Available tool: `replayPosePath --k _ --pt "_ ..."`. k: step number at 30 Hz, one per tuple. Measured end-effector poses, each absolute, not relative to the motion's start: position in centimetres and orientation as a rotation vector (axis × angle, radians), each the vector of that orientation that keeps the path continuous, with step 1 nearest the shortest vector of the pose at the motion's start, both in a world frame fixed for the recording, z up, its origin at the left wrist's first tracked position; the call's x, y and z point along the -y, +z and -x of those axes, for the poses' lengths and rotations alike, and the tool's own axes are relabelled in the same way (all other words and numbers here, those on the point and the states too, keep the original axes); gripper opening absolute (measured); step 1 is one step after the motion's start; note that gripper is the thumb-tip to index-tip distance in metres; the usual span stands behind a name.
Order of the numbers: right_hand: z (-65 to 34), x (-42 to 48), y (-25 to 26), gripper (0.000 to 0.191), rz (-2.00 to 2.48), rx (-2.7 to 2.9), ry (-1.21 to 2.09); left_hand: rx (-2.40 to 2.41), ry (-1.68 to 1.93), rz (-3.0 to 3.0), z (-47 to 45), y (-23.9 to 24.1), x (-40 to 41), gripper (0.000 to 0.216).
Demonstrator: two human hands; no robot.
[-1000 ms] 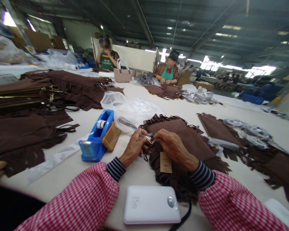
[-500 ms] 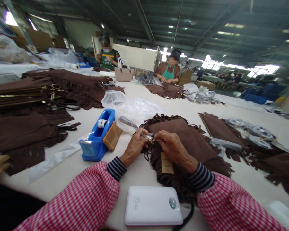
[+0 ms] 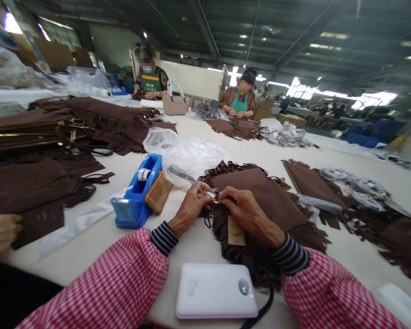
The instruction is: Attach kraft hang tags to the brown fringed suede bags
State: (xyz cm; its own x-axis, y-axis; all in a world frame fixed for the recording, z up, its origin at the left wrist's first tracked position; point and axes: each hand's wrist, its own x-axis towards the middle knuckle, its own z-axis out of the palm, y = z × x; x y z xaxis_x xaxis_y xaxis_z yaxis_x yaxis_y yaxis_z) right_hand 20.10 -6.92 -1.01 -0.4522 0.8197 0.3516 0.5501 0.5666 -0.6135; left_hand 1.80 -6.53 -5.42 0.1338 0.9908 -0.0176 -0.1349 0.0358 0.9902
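A brown fringed suede bag (image 3: 263, 201) lies on the white table (image 3: 260, 155) in front of me, with a tan paper tag (image 3: 235, 231) hanging from it. My left hand (image 3: 192, 206) is closed on a small metal clasp (image 3: 210, 195) at the bag's near corner. My right hand (image 3: 248, 211) pinches the same spot from the other side, its fingers pressed together on the fringe beside the clasp. Both forearms wear pink checked sleeves over striped cuffs.
A blue tape dispenser (image 3: 135, 192) and a tan pad stand left of my hands. A white power bank (image 3: 215, 291) lies near the table's edge. Clear plastic bags (image 3: 185, 155), stacks of brown bags (image 3: 37, 151) and wrapped straps (image 3: 356, 187) surround me. Another person's hand (image 3: 0, 233) rests at far left; two workers sit opposite.
My hands stay together on the clasp with only small finger shifts. The other person's hand at far left has come further into view. The far-left worker has lowered both arms.
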Motion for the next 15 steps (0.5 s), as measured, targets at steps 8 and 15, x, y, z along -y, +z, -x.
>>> replayPosePath --k 8,15 --pt "-19.2 5.8 -1.8 0.017 1.13 2.183 0.472 -0.922 1.097 -1.062 -1.2 -5.4 6.6 0.054" --pt "-19.0 6.1 -2.0 0.019 1.123 2.208 0.496 -0.933 1.106 -1.065 -1.3 -5.7 6.4 0.05"
